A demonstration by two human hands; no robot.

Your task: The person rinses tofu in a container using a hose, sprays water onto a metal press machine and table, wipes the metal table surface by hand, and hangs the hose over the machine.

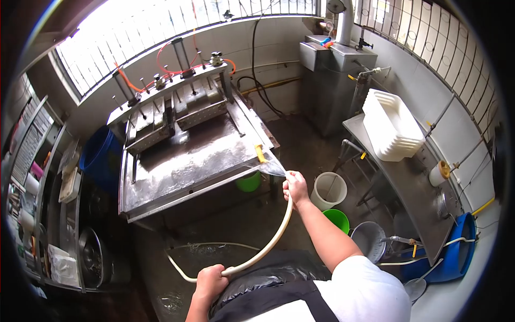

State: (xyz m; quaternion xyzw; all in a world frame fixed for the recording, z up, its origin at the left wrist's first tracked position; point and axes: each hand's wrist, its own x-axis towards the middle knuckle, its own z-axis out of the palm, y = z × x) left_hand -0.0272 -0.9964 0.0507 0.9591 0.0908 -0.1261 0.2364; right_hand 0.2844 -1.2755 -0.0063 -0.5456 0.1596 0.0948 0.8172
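Note:
A long cream hose (pixel 272 244) runs between my two hands and on down to the wet floor. My right hand (pixel 296 189) is closed around its upper end, and water sprays from there toward the corner of the steel press table (pixel 193 161). Low in the view, my left hand (pixel 210 280) is wrapped round the hose in front of my dark apron (pixel 263 300). A yellow object (pixel 260 153) lies at the table's right edge, behind the spray. The table's surface is wet and shiny.
White stacked tubs (pixel 390 126) rest on a steel side table (pixel 399 185) at the right. On the floor are a white bucket (pixel 329 191), a green bucket (pixel 337 219) and a grey bucket (pixel 368 240). Shelves (pixel 40 188) and a blue barrel (pixel 101 155) stand left.

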